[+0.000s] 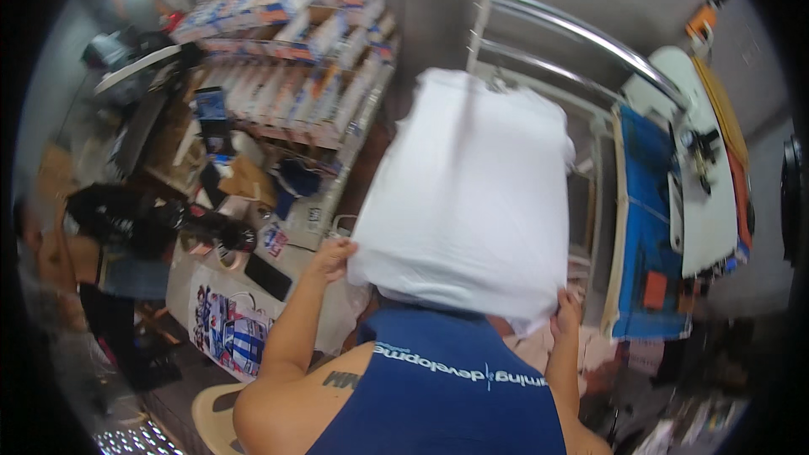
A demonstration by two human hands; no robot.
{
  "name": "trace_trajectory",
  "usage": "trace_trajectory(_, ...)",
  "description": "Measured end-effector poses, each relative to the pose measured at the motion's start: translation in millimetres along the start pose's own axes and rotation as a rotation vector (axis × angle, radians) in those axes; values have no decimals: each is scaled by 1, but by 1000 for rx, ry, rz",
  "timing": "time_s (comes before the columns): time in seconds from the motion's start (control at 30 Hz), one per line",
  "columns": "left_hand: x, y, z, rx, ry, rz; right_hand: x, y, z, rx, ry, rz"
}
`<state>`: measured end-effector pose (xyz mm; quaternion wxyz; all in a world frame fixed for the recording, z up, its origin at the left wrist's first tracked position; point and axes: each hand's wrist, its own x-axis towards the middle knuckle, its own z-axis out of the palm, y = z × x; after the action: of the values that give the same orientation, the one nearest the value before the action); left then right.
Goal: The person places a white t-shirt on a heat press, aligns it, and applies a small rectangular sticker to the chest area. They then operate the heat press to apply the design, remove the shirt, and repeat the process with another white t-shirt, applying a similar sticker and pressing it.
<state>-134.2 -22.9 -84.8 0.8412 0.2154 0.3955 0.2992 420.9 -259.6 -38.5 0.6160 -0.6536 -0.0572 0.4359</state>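
A white fabric garment [463,194], apparently a shirt, lies spread over a support that it hides, below a metal frame with rails. My left hand [335,256] pinches its lower left edge. My right hand [567,310] grips the lower right corner. Both forearms reach up from the lower edge of the view, either side of my blue top.
Left, a worktable [308,286] carries a black phone [268,277], printed sheets and clutter, below shelves of boxes [278,93]. Steel rails [573,29] stand behind the garment. Right are blue [640,194] and white boards [699,236]. A person [63,248] seems partly visible far left.
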Motion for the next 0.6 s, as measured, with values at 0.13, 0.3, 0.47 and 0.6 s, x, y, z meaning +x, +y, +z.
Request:
trace_trajectory(0.13, 5, -4, 4, 9, 123, 17, 1, 4, -1, 23, 10, -2)
trace_trajectory(0.3, 11, -6, 7, -103, 43, -11, -28, -45, 56, -1033, 248, -500)
trace_trajectory(0.47, 16, -2, 9, 27, 152, -40, -123, -201, 186, -360, -463, -899)
trace_trajectory(0.6, 15, 9, 20, -10, 51, -92, -240, -274, 246, 143, -1100, -1157)
